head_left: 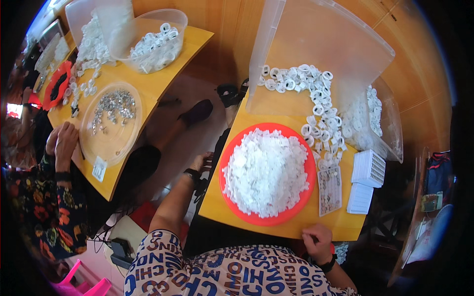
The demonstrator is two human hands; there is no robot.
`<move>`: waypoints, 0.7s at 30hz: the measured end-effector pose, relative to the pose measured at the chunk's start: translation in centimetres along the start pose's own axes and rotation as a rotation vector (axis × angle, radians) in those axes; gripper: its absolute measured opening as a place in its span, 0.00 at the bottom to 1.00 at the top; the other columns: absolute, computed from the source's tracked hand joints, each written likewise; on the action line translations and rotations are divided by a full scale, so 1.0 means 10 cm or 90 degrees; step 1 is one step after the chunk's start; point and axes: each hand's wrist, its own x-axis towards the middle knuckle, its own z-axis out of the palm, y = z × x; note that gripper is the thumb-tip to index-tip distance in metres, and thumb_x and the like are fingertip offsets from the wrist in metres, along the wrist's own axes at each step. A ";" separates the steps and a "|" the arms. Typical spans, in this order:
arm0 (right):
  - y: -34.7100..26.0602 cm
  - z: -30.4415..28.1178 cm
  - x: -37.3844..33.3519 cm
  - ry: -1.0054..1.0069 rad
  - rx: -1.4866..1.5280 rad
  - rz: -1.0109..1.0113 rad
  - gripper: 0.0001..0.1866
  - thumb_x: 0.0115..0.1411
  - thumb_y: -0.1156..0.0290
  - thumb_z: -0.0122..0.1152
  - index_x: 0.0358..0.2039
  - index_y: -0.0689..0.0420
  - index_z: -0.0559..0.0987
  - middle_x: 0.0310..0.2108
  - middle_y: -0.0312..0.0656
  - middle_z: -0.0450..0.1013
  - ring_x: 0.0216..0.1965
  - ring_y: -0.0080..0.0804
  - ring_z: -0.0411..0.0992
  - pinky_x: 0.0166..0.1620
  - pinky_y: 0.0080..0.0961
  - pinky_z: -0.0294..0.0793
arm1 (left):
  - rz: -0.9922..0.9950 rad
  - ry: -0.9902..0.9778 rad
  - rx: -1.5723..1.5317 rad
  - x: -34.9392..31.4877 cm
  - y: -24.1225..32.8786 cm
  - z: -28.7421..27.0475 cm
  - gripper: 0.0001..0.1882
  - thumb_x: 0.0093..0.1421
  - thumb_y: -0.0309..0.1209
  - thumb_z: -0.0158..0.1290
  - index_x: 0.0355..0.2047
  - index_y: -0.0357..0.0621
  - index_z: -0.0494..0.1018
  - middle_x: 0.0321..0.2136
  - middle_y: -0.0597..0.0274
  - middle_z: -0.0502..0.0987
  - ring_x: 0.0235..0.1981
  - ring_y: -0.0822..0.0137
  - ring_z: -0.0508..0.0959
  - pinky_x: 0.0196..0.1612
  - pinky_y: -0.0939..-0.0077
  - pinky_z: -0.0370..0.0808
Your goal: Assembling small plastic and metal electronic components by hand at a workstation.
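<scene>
My left hand is low beside the left edge of my yellow table, next to something black. Its fingers are small and partly lost against the dark, so their grip is unclear. At the table's front edge rests my right hand, its fingers curled, with nothing visible in them. Nearest to it are a red round tray heaped with small white translucent pieces and a clear compartment box of small round parts. White ring-shaped plastic parts spread behind the tray, some inside a tipped clear bin.
White slotted blocks stand at the table's right front. Another clear bin leans behind them. On the left, a co-worker's hands rest at a second table holding a round tray of metal bits and a clear tub.
</scene>
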 end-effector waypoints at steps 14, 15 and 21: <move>0.03 0.00 0.09 -0.020 -0.044 0.020 0.08 0.42 0.80 0.65 0.25 0.58 0.79 0.19 0.41 0.73 0.21 0.36 0.72 0.24 0.27 0.70 | 0.202 -0.071 -0.010 0.65 0.53 0.59 0.14 0.60 0.36 0.52 0.42 0.40 0.73 0.40 0.61 0.77 0.41 0.68 0.76 0.47 0.76 0.72; 0.03 0.01 0.09 -0.012 -0.039 0.028 0.08 0.42 0.80 0.65 0.25 0.58 0.79 0.19 0.41 0.73 0.21 0.36 0.72 0.24 0.27 0.70 | 0.151 -0.086 -0.053 0.69 0.53 0.57 0.15 0.59 0.36 0.52 0.42 0.40 0.73 0.39 0.61 0.77 0.40 0.67 0.76 0.47 0.75 0.72; 0.02 0.04 0.09 -0.010 -0.040 0.029 0.08 0.42 0.80 0.65 0.26 0.58 0.79 0.19 0.41 0.73 0.20 0.37 0.72 0.24 0.28 0.69 | 0.087 -0.035 -0.057 0.81 0.44 0.34 0.14 0.56 0.36 0.55 0.39 0.42 0.74 0.34 0.61 0.78 0.38 0.65 0.77 0.47 0.74 0.72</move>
